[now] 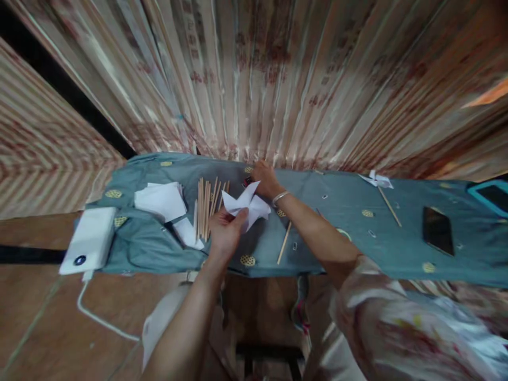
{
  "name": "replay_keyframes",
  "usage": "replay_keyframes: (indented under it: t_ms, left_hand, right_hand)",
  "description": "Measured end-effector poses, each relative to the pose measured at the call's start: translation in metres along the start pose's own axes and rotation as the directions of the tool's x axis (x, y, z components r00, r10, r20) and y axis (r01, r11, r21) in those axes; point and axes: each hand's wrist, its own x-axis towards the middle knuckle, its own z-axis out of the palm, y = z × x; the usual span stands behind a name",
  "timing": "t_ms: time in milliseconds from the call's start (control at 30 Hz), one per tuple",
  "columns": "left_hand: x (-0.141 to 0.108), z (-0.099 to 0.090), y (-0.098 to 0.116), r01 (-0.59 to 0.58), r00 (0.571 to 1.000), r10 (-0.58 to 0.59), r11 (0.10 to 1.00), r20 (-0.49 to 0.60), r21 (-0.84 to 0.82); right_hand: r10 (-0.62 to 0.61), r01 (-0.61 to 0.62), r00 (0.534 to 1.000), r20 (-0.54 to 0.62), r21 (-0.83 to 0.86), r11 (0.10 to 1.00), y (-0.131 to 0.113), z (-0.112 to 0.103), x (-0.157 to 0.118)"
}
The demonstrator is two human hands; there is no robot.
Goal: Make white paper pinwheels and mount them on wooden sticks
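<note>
A white folded-paper pinwheel (257, 207) is pinched between the thumb and fingers of my left hand (227, 228), above the cloth. Beyond it, my right hand (266, 179), with a bangle at the wrist, reaches down to the cloth. Its fingers are curled beside a small dark item (248, 181), and what they grip is partly hidden and blurred. Wooden sticks (205, 206) lie in a bunch just left of my left hand. A single stick (284, 243) rests under my right forearm.
A stack of white paper (161, 201) and a loose paper piece (188, 233) lie at left, near a white power bank (90, 238) with a cable. Right of my arm are a pinwheel on a stick (379, 180), a dark phone (437, 230) and a blue-edged device (492, 197). A corrugated wall (254, 95) stands behind.
</note>
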Motion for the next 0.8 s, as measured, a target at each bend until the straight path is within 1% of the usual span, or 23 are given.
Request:
replay_keyframes:
  t_ms: [400,500,633,733,767,800]
  left_hand:
    - [-0.002,0.004,-0.001,0.027,1.000,-0.028,0.999,0.003,0.037]
    - [-0.002,0.004,-0.001,0.018,1.000,-0.018,0.999,0.008,0.051]
    - [-0.001,0.004,0.000,0.002,1.000,-0.002,1.000,0.020,0.031]
    - [0.000,0.002,-0.002,-0.013,1.000,0.011,0.998,0.020,0.065]
    - [0.001,0.001,-0.003,-0.026,1.000,0.025,0.997,0.010,0.071]
    - [0.001,0.001,-0.004,-0.037,0.999,0.036,0.997,0.015,0.069]
  right_hand:
    - [-0.004,0.005,0.999,-0.043,0.019,1.000,-0.004,0.003,0.000]
    - [-0.006,0.007,0.999,-0.050,0.018,1.000,-0.004,0.003,-0.001]
    - [-0.006,0.007,0.998,-0.063,0.019,1.000,-0.003,0.006,-0.002]
    - [-0.033,0.036,0.996,-0.082,0.038,0.999,0.003,0.013,-0.002]
    - [-0.081,0.088,0.989,-0.122,0.053,0.995,0.006,0.016,-0.002]
    - [-0.105,0.115,0.985,-0.133,0.068,0.991,0.010,0.019,-0.001]
